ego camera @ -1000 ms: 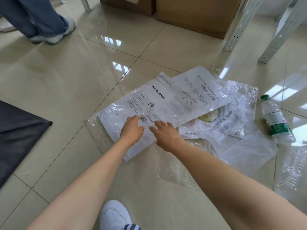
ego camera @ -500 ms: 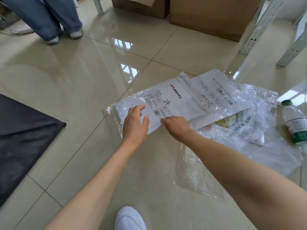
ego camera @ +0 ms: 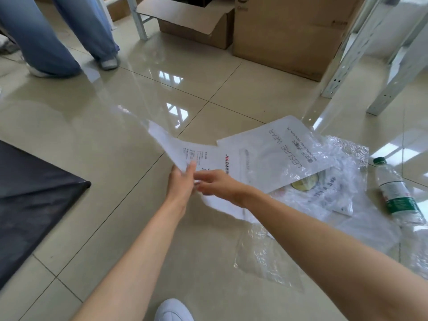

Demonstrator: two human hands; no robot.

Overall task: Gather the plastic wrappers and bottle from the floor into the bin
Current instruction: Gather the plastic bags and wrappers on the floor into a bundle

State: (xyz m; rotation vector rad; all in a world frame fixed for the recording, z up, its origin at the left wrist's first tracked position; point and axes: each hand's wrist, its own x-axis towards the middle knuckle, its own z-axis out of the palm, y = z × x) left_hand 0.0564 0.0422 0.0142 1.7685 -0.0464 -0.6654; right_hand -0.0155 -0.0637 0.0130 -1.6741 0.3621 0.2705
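Hands pinch one wrapper (ego camera: 185,151): left hand (ego camera: 180,184), blurred right hand (ego camera: 217,184); its clear far edge barely shows; bottle (ego camera: 398,191) far right.

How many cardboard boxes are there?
2. An open brown cardboard box sits at the top middle, and a bigger closed brown cardboard box stands right beside it. Others may be out of view.

The floor tiles (ego camera: 81,126) are glossy beige with thin dark grout lines. The lifted wrapper (ego camera: 185,151) is white with black print and a red logo; the "LEISURE WEAR" bag (ego camera: 278,144) is white with grey lettering. At right, the clear bottle (ego camera: 398,191) has a green cap and a green-and-white label. Far boxes (ego camera: 289,35) are brown cardboard. The sheet (ego camera: 30,200) at left is black.
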